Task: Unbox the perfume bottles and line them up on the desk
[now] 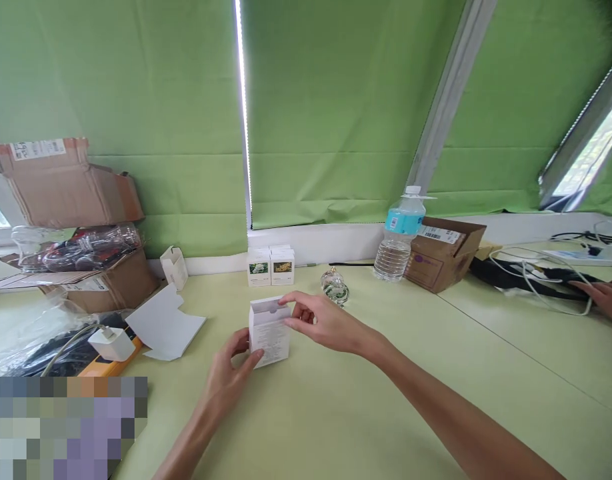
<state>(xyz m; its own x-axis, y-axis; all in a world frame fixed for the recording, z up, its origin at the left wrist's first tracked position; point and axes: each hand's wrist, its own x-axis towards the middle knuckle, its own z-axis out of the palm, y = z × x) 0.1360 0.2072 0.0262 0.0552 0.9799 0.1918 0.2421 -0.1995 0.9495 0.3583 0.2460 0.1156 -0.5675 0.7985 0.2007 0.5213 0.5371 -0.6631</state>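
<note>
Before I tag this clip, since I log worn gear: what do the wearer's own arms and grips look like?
The ungloved left grip and ungloved right grip are slim-fingered human hands; no ring shows. The bare, tapering left forearm and right forearm have no visible sleeve, watch or cable.

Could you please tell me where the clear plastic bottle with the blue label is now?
In the head view, the bottle stands right of centre on the pale green table, immediately left of the brown cardboard box.
</note>
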